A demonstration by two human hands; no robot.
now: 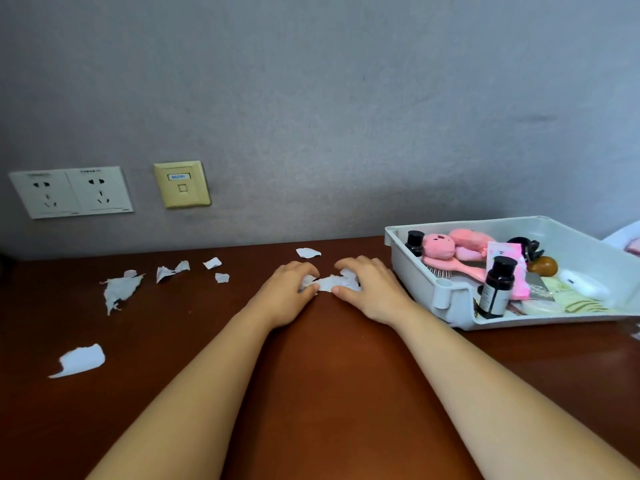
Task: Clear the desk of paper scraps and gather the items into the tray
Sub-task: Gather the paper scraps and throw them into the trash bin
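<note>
Both hands, the left hand (289,289) and right hand (370,289), are closing curled fingers around a small heap of white paper scraps (332,283) on the brown desk (329,375). More torn scraps (119,291) are lying scattered to the left, while the white tray (446,292), already holding a pink plush toy (440,249), pink hairbrush (453,266) and dark bottles (497,289), is sitting just beside the right hand.

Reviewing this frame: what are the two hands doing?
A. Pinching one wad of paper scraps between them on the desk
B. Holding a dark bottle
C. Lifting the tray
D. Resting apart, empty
A: the left hand and right hand both close on the same wad of paper scraps on the desk.
</note>
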